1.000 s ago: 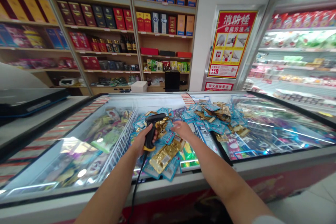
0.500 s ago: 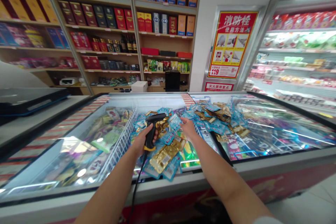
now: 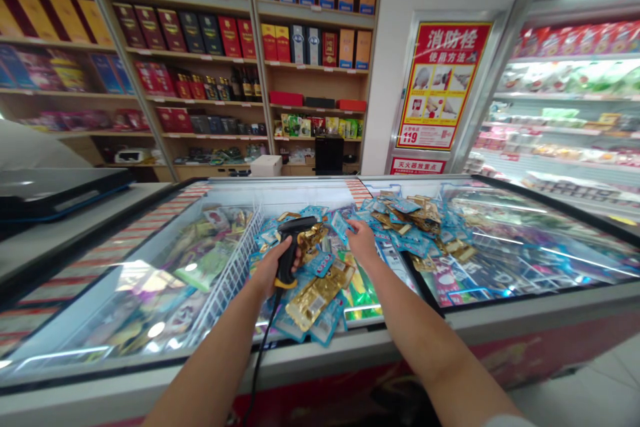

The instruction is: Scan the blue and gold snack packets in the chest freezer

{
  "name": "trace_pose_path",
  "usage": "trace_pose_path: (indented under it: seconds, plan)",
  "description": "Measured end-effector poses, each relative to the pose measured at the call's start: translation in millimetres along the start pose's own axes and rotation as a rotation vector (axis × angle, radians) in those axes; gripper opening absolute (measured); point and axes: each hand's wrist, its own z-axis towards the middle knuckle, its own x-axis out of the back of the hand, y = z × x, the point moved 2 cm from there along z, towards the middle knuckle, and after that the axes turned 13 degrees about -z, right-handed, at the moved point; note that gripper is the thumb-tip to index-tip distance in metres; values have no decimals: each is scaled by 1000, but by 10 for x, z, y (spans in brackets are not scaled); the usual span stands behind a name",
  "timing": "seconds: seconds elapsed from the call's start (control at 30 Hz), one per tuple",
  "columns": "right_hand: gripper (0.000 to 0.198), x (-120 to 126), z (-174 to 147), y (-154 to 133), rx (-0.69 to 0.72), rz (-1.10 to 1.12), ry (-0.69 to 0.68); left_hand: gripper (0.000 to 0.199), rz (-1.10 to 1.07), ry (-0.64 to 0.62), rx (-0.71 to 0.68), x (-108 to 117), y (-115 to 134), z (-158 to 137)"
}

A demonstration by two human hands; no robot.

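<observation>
My left hand [image 3: 278, 263] is wrapped round the grip of a black and yellow barcode scanner [image 3: 287, 263], its head pointing right and its cord hanging down the freezer front. Between the fingers of my right hand [image 3: 361, 239] is a light-blue packet [image 3: 341, 225], tilted and held just right of the scanner's head. Below both hands lies a heap of blue and gold packets; a gold packet [image 3: 316, 299] is on top near the front. To the right of my right hand sits another pile of blue and gold packets [image 3: 405, 219].
The chest freezer [image 3: 310, 352] has glass lids and a white wire basket [image 3: 227, 273] inside on the left. A black weighing scale [image 3: 60, 190] stands on the left counter. Behind are shelves of boxes [image 3: 215, 33], a red poster [image 3: 444, 87] and a lit display fridge [image 3: 575, 120].
The blue packet in my right hand has turned from facing me to a narrower, tilted angle. My right hand has shifted slightly right; my left hand and the scanner stay nearly still.
</observation>
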Motion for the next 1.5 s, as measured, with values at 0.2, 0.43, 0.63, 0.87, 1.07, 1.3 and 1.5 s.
trace_pose_path:
  seconds: [0.2, 0.43, 0.63, 0.87, 1.07, 1.3, 1.5]
  plan:
    - [21, 31, -10, -28, -25, -208, -92, 44, -4, 23, 9, -23, 12, -12]
    - [30, -111, -24, 71, -109, 151, -165, 43, -24, 12, -11, -57, 28, -49]
    - [28, -111, -41, 29, -115, 264, -168, 43, -18, 19, 5, -82, 41, -67]
    - [22, -71, -52, -36, -152, 309, -143, 40, -43, 16, 4, -104, 51, -82]
    - [10, -103, -62, -46, -509, 708, -154, 42, -17, 14, -9, -56, 22, -40]
    - [29, -36, -5, 92, -734, 1027, 21, 43, -5, 4, 6, -41, 13, -28]
    - [24, 82, 55, 170, -830, 1099, 195, 42, -10, 11, 11, -44, 19, -24]
